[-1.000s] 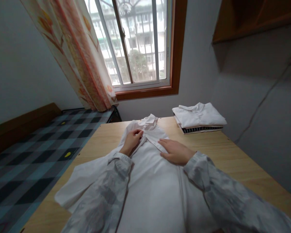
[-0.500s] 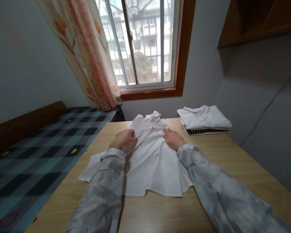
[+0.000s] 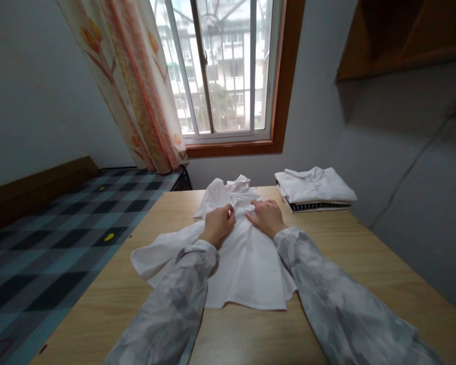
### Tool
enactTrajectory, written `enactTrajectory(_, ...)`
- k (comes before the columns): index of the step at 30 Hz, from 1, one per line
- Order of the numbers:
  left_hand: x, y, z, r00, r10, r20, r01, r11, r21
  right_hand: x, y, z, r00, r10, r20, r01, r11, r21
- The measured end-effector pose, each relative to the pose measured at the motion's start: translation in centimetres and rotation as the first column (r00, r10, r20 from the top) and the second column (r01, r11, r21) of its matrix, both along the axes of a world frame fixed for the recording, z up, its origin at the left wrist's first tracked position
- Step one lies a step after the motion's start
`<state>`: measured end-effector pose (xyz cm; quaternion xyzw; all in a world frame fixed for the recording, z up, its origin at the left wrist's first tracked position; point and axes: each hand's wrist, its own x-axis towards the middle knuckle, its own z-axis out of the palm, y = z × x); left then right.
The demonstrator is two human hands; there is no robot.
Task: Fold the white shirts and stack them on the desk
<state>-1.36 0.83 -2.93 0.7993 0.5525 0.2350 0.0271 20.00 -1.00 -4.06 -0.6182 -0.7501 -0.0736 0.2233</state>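
A white collared shirt point(image 3: 247, 268) lies spread on the wooden table, its collar toward the window and its hem toward me. My left hand point(image 3: 219, 223) is closed on the fabric near the front middle of the shirt, thumb and fingers pinched together. Close by on the right, my right hand point(image 3: 268, 217) has its fingers bent onto the upper front, gripping cloth between thumb and forefinger; the exact hold is partly hidden. Loose cloth bunches out to the left, beneath and beside my left forearm. Both forearms wear grey patterned sleeves.
A stack of folded clothes point(image 3: 313, 185), white on top with a dark striped layer below, sits at the table's point(image 3: 327, 253) far right corner. Left of the table is a bed with a checked cover point(image 3: 79, 243). A curtain point(image 3: 137, 91) hangs beside the window; a wooden shelf point(image 3: 403, 45) juts out upper right.
My left hand has moved right toward the shirt's middle, drawing the left side of cloth with it. My right hand has gone from lying flat to bent fingers, slightly further left.
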Motion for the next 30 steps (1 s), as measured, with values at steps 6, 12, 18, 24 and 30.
enactTrajectory(6,-0.7,-1.1,-1.8,0.973,-0.142,0.183,0.126,0.987,0.096,-0.1,0.0,-1.5,0.993,-0.030,-0.111,0.036,0.998,0.051)
enactTrajectory(12,-0.9,-2.0,-1.7,0.956,-0.286,0.068,0.270,0.946,0.176,0.4,0.3,-2.2,0.943,0.017,-0.331,0.059,0.974,0.217)
enactTrajectory(18,-0.6,-1.5,-1.8,0.947,-0.250,0.202,0.246,0.968,0.048,0.4,0.7,-2.9,0.863,0.229,-0.451,-0.109,0.955,0.276)
enactTrajectory(24,-1.4,-0.8,-1.2,0.987,-0.113,0.118,0.108,0.993,0.052,0.4,1.0,-3.0,0.832,0.279,-0.480,-0.176,0.953,0.247)
enactTrajectory(30,-1.5,-0.3,-0.8,0.999,-0.045,0.006,0.045,0.994,-0.096,-0.6,0.8,-1.2,0.741,0.254,-0.621,-0.186,0.967,0.174)
